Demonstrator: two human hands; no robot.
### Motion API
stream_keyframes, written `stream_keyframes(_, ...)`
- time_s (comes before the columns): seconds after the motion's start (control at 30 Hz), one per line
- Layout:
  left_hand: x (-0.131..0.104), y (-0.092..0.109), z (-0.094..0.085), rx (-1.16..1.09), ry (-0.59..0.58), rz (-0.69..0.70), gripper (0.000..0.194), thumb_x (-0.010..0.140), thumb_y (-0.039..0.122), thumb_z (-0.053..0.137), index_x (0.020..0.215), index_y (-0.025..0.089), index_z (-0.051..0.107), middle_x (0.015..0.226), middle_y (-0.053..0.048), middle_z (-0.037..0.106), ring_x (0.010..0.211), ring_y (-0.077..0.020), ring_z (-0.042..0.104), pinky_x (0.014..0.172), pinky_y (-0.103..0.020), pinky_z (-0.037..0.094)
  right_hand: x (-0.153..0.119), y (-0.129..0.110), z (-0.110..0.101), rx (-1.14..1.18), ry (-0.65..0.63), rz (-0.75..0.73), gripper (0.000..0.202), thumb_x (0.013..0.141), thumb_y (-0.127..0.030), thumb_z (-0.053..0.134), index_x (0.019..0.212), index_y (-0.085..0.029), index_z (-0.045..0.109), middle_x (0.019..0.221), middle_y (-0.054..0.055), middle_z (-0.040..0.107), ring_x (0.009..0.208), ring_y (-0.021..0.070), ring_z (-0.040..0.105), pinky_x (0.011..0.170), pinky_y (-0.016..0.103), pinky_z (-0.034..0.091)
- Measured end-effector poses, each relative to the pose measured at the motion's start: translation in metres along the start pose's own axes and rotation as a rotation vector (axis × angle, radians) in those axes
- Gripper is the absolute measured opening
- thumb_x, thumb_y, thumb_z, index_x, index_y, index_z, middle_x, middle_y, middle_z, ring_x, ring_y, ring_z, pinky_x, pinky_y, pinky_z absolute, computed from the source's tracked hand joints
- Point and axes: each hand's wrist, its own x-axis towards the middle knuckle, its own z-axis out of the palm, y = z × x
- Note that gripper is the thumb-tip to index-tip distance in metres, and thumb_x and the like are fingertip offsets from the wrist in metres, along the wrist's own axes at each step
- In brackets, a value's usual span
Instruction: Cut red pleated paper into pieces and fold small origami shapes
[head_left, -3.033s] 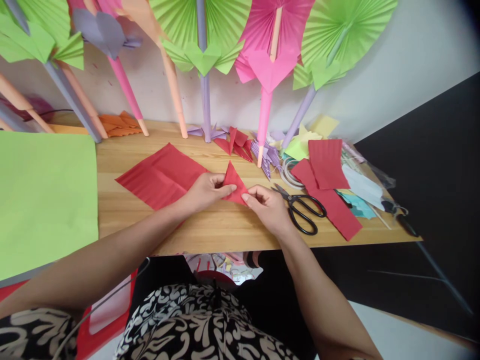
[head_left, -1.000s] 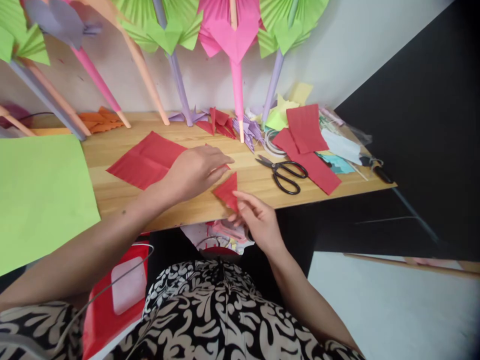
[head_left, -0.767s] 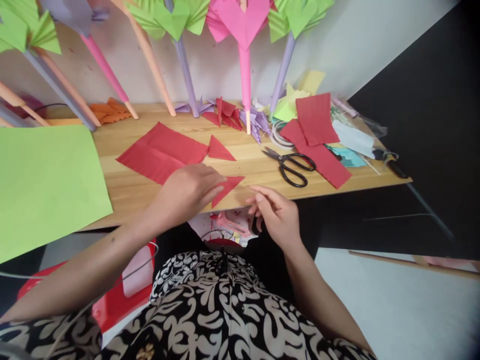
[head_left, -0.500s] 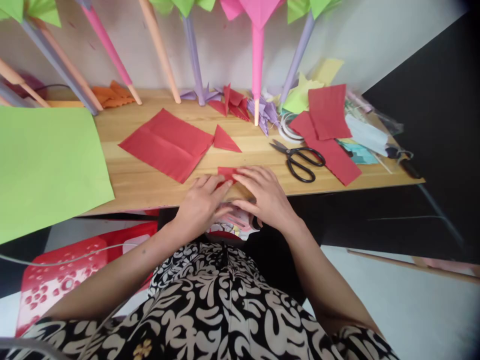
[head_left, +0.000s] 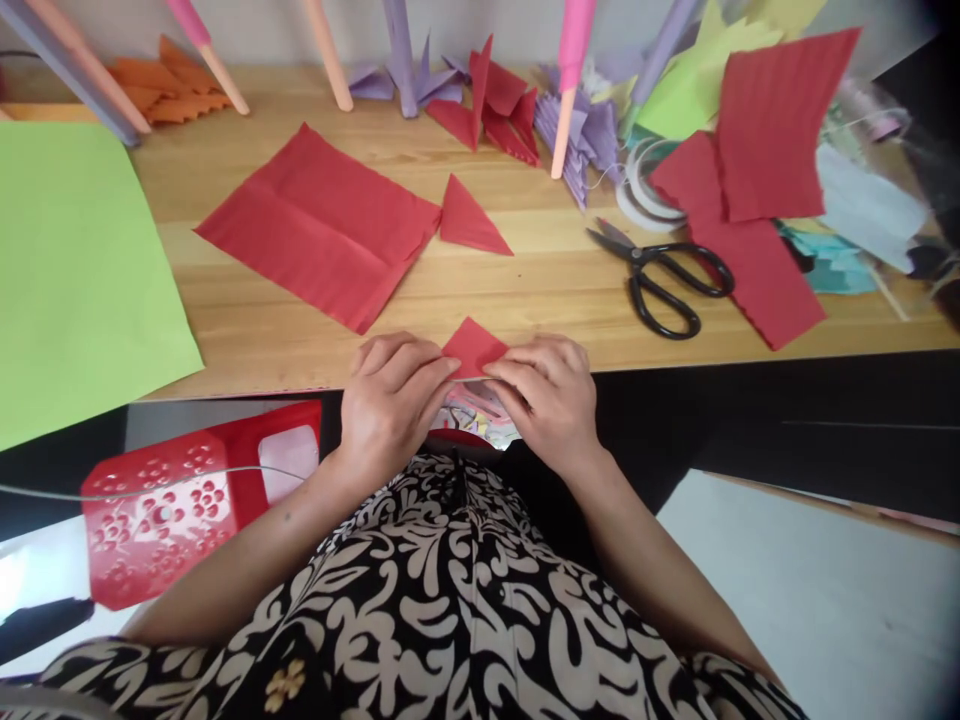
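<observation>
A small piece of red paper (head_left: 475,345) lies at the table's front edge, one corner pointing away from me. My left hand (head_left: 394,395) pinches its left side with fingers curled. On the other side, my right hand (head_left: 547,395) grips it between thumb and fingers. The paper's near part is partly hidden by my fingertips. Beyond the hands lie a folded red paper triangle (head_left: 472,220) and a larger creased red sheet (head_left: 319,230), their edges close together. Black-handled scissors (head_left: 664,275) rest to the right, blades slightly apart and pointing left.
A large green sheet (head_left: 75,280) hangs over the front edge at left. Red strips (head_left: 772,130), white tape rolls (head_left: 645,190) and folded purple paper (head_left: 585,135) crowd the right side. Paper-wrapped sticks (head_left: 401,60) lean along the back. A red plastic stool (head_left: 172,500) stands below.
My fingers have curled from lying flat to pinching the small red paper, whose corner now points away. The view has tilted down and come closer to the table.
</observation>
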Motion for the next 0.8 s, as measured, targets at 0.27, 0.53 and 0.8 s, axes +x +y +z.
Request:
stream_keyframes(0.27,-0.0007,-0.0001,-0.0006,-0.047,0.035,-0.02,0.01,0.088,0.018,0.072,0.096,0.022,0.069,0.095,-0.005,0.071,0.1,-0.0237,0.062,0.087,-0.042,0.051,0.0017,-0.0043,0.0008,0.037,0.09,0.044,0.01,0.091,-0.02,0.071,0.092,-0.029,0.075,0.081,0.0,0.069,0.084,0.0195,0.057,0.079,0.036,0.048)
stream_keyframes(0.53,0.0017,0.0034,-0.0042,-0.027,-0.008,-0.073,0.01,0.088,0.017,0.072,0.095,0.022,0.068,0.096,-0.004,0.07,0.101,-0.0234,0.062,0.088,-0.042,0.052,0.0041,-0.0072,-0.001,0.038,0.097,0.103,0.004,0.089,-0.021,0.074,0.09,-0.025,0.073,0.089,0.002,0.073,0.092,0.0214,0.063,0.083,0.037,0.051)
stream_keyframes(0.8,0.0065,0.0085,-0.0052,-0.005,-0.031,-0.136,0.007,0.087,0.021,0.074,0.091,0.02,0.069,0.094,-0.006,0.07,0.099,-0.025,0.061,0.087,-0.043,0.051,0.0057,-0.0095,0.0009,0.043,0.095,0.146,0.009,0.087,-0.024,0.076,0.086,-0.024,0.068,0.093,0.002,0.075,0.095,0.0229,0.066,0.087,0.041,0.051)
